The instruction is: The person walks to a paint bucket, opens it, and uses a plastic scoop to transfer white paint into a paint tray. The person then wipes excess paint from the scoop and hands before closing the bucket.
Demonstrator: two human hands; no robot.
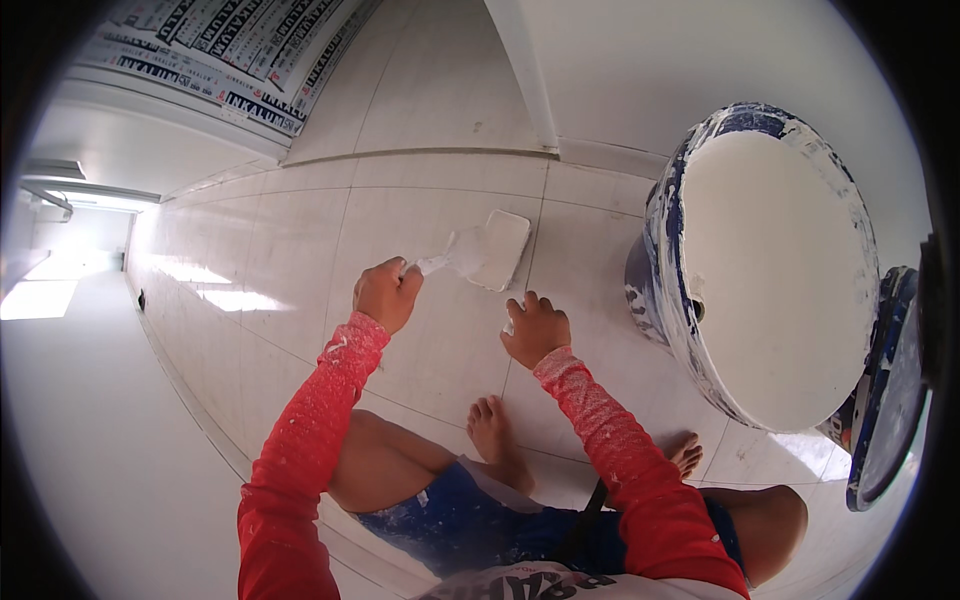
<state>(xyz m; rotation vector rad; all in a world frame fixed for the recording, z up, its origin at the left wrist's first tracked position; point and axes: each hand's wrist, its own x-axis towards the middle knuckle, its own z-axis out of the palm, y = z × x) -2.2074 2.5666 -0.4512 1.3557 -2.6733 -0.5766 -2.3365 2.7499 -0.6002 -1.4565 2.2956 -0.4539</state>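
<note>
My left hand [388, 294] is closed round the handle of a putty knife [437, 263] smeared with white paste. Its far end runs into a flat, pale, roughly rectangular piece with rounded corners [503, 250], coated in white; whether this is the knife's own blade or a separate plate, I cannot tell. Just to the right and nearer to me, my right hand [537, 328] has its fingers curled. A small pale bit shows at its fingertips, too little to name. At the right stands a large dark blue bucket [655, 255] with white paste [780, 280] inside, its rim caked white.
A round dark-rimmed lid [895, 400] leans beside the bucket, against the wall side. Pale tiles [420, 350] cover the floor, and my bare feet [492, 435] rest on them. White walls [640, 70] border the floor. Printed sheeting [240, 50] lies beyond an edge at the far left.
</note>
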